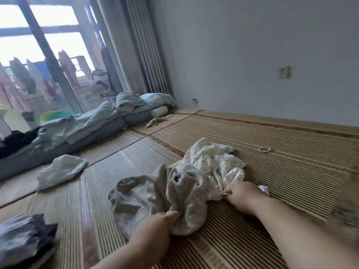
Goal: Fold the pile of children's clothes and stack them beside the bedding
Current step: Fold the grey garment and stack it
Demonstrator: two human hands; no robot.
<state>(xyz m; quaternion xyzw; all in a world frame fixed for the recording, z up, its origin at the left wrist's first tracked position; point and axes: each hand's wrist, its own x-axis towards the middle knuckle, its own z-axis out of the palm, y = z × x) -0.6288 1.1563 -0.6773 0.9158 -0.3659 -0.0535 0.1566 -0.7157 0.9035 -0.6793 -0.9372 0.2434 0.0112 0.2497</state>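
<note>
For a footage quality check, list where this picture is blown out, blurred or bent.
Head view: the window is blown out, hazing the hung laundry; the dark clothes at lower left and the right edge are motion-smeared; the wide lens leans the curtain; the crumpled clothes, left hand and right hand are fairly sharp.

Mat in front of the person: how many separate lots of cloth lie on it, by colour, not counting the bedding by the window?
Off-white crumpled heap, gripped by the left hand and right hand: 1
Pale blue-white piece: 1
Small beige piece: 1
Dark grey-blue stack: 1
Total: 4
</note>
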